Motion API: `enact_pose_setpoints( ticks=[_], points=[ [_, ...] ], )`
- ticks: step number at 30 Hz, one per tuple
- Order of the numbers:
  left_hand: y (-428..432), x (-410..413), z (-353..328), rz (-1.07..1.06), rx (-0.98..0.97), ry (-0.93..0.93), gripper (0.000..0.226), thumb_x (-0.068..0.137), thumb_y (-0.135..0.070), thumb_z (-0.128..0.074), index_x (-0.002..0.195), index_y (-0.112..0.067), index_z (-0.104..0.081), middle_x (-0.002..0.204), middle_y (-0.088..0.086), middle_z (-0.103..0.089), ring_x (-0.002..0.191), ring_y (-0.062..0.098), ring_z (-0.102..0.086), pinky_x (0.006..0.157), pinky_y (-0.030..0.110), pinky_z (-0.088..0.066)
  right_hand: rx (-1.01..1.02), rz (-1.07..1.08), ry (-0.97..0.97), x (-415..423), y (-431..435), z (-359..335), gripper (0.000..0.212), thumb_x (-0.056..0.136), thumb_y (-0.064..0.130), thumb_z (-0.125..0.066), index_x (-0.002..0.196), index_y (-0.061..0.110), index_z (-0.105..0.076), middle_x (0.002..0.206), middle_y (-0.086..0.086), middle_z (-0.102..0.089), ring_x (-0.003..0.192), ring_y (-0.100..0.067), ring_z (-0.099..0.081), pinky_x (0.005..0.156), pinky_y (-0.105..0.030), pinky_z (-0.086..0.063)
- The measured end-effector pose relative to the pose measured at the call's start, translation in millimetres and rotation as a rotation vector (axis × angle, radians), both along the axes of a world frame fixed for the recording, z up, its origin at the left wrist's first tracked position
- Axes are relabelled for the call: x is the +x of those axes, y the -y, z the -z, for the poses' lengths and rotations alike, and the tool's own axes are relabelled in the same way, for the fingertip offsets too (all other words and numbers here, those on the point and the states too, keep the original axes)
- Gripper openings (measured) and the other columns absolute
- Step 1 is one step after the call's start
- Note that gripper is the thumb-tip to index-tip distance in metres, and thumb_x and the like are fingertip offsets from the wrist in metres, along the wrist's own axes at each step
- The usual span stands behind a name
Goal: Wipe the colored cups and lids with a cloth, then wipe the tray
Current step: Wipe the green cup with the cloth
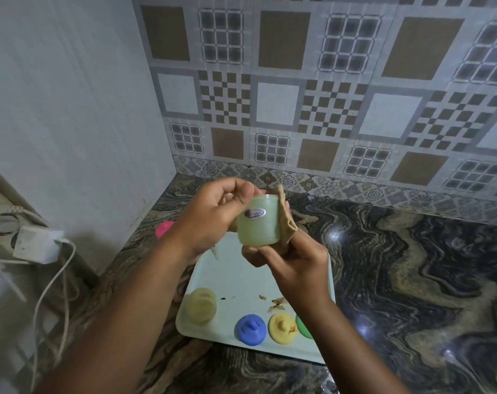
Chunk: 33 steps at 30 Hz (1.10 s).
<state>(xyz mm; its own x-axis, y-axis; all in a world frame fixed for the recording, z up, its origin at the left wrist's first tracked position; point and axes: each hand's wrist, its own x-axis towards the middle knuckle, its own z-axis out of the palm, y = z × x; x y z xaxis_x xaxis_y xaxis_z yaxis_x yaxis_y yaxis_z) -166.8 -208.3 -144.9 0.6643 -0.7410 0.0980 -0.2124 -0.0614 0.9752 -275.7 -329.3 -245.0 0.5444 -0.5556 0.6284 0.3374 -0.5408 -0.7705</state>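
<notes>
The dark swirled stone counter (412,265) spreads out below and to the right of my hands. On it, directly under them and running back toward me, lies the pale tray (236,280).

My left hand (213,214) has its fingers curled round the upper part of the pale green cup (260,226), which I hold up above the tray's far end. My right hand (292,260) grips from beneath, fingers closed on the tan cloth (285,220) and pressing it against the cup's right side and base.

Below my left wrist a pale yellow cup (201,305) sits on the tray. Beside my right forearm three lids lie in a row on the tray: the blue lid (250,328), the yellow lid (282,327) and the green lid (302,327), this last partly hidden by my arm. A pink lid (164,228) shows on the counter just left of my left wrist. Brown crumbs (277,304) lie on the tray under my right wrist.
</notes>
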Motion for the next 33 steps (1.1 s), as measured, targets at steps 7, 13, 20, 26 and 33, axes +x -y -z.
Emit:
enact_pose_setpoints(
  ticks=[7, 13, 20, 26, 33],
  points=[
    [-8, 11, 4, 0.139, -0.178, -0.119, 0.012, 0.087, -0.011, -0.058, 0.096, -0.003, -0.062, 0.123, 0.008, -0.070, 0.118, 0.024, -0.065, 0.087, 0.041, -0.058, 0.003, 0.034, -0.020, -3, 4, -1, 0.035, 0.073, 0.028, -0.081, 0.084, -0.004, -0.073, 0.068, -0.004, -0.069, 0.053, -0.024, -0.062, 0.048, -0.040, -0.050],
    [1, 11, 11, -0.001, -0.101, 0.146, 0.007, 0.084, -0.016, -0.073, 0.087, -0.021, -0.075, 0.094, 0.005, -0.077, 0.094, 0.026, -0.072, 0.085, 0.051, -0.059, -0.212, 0.081, -0.009, -5, -2, -1, 0.070, 0.083, 0.030, -0.082, 0.132, -0.014, -0.057, 0.077, -0.009, -0.071, 0.062, 0.002, -0.053, 0.060, -0.010, -0.050],
    [9, -3, 17, -0.109, 0.070, 0.366, 0.009, 0.086, -0.017, -0.075, 0.086, -0.026, -0.074, 0.085, -0.014, -0.073, 0.086, 0.000, -0.067, 0.080, 0.016, -0.053, -0.357, 0.138, -0.062, -10, 5, 10, 0.070, 0.080, 0.032, -0.081, 0.135, -0.003, -0.056, 0.129, -0.022, -0.065, 0.108, -0.014, -0.072, 0.077, -0.022, -0.061],
    [8, 3, 21, -0.186, 0.103, 0.312, 0.006, 0.086, -0.010, -0.074, 0.087, -0.016, -0.077, 0.085, -0.010, -0.074, 0.082, 0.002, -0.068, 0.080, 0.019, -0.054, -0.345, 0.043, -0.097, -9, 12, 8, 0.064, 0.100, 0.046, -0.057, 0.138, -0.005, -0.053, 0.142, -0.025, -0.055, 0.141, 0.005, -0.039, 0.102, -0.011, -0.045],
    [10, 5, 31, -0.232, 0.083, 0.328, 0.012, 0.085, -0.011, -0.074, 0.083, -0.022, -0.075, 0.081, -0.012, -0.073, 0.078, 0.001, -0.068, 0.076, 0.020, -0.055, -0.320, 0.091, -0.094, -3, 10, 14, 0.046, 0.103, 0.027, -0.052, 0.134, -0.007, -0.059, 0.141, -0.026, -0.056, 0.135, 0.006, -0.046, 0.099, -0.011, -0.047]
  ],
)
